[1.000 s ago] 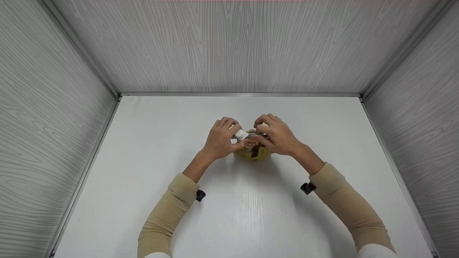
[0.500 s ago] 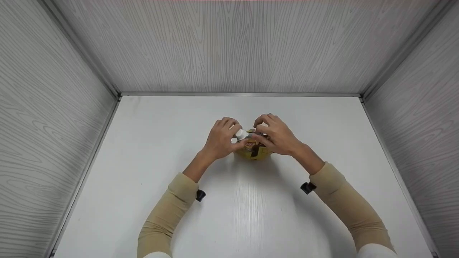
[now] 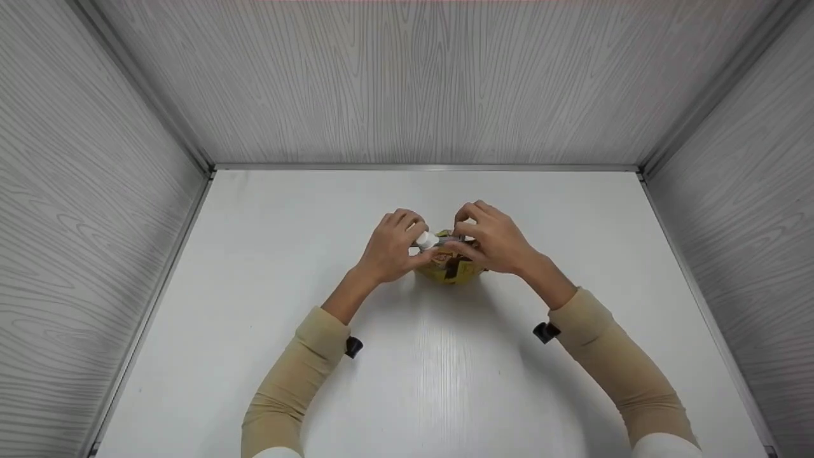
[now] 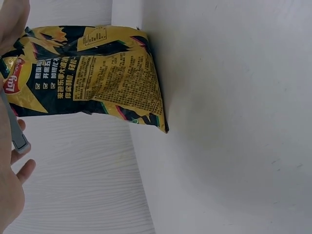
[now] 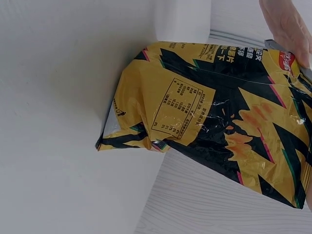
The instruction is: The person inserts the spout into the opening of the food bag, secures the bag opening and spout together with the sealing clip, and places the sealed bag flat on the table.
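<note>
A yellow and black Lay's chip bag (image 3: 453,272) stands upright on the table below both hands. Across its folded top lies a grey sealing clip (image 4: 19,140) with a white cap (image 3: 427,240) on it. My left hand (image 3: 390,247) grips the clip at the capped end, thumb on the near side and fingers on the far side. At the other end, my right hand (image 3: 499,240) pinches the clip and bag top between thumb and bent fingers. Its fingertips are partly hidden. The right wrist view shows the bag's printed side (image 5: 209,117), slightly creased.
A white tabletop (image 3: 407,381) spreads around the bag. Grey wood-grain panels stand at the back (image 3: 407,83), left (image 3: 82,222) and right (image 3: 744,210). Small black cameras (image 3: 545,333) sit at both sleeve cuffs.
The right hand has shifted slightly right and away along the bag's top, showing more of the grey clip. The left forearm has moved a touch left. The bag stays in place.
</note>
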Tool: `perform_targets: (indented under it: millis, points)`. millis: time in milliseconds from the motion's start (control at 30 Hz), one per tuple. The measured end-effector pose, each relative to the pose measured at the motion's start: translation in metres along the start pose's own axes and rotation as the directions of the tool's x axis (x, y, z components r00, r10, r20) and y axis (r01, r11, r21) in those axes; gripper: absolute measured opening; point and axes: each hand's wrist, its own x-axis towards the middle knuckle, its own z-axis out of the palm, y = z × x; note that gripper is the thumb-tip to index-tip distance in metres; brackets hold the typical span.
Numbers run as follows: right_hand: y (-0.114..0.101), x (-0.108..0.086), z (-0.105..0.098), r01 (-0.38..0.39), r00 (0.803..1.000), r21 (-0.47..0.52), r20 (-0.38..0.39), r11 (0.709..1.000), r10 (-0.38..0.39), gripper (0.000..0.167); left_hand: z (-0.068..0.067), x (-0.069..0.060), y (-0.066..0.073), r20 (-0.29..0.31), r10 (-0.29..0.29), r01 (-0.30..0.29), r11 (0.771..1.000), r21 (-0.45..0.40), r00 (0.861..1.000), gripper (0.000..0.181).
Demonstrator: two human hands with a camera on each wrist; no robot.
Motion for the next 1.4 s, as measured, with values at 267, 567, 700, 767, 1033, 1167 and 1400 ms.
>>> perform_targets:
  millis: [267, 567, 700, 767, 1033, 1167, 1400]
  points:
    - [0.0, -0.005, 0.001, -0.03, 0.999, -0.036, 0.011, 0.999, 0.031, 0.03, 0.0, -0.004, -0.001, 0.005, 0.001, -0.001, 1.0, -0.014, 1.0, 0.038]
    - [0.001, -0.012, -0.003, -0.023, 0.999, -0.033, -0.036, 0.999, 0.022, 0.03, 0.001, -0.007, -0.001, -0.01, -0.007, 0.007, 0.999, -0.034, 1.0, 0.037]
    - [0.002, -0.016, -0.003, -0.018, 0.999, -0.049, -0.039, 0.999, 0.016, 0.027, 0.001, -0.008, -0.001, -0.006, -0.014, 0.014, 0.999, -0.036, 1.0, 0.037]
    - [0.002, -0.018, -0.003, -0.01, 0.999, -0.053, -0.05, 0.999, 0.008, 0.026, 0.0, -0.008, -0.001, -0.002, -0.018, 0.018, 0.999, -0.038, 1.0, 0.037]
    - [0.002, -0.024, -0.004, 0.01, 0.993, -0.089, -0.12, 0.996, -0.021, 0.022, -0.003, -0.009, -0.001, -0.007, -0.023, 0.023, 0.999, -0.032, 1.0, 0.039]
    - [0.004, -0.027, -0.004, 0.023, 0.99, -0.099, -0.14, 0.995, -0.037, 0.021, -0.004, -0.01, -0.001, -0.012, -0.02, 0.02, 0.999, -0.028, 1.0, 0.04]
    - [0.007, -0.034, -0.004, 0.009, 0.99, -0.08, -0.142, 0.997, -0.021, 0.021, -0.003, -0.01, -0.001, -0.02, -0.02, 0.019, 0.999, -0.036, 1.0, 0.039]
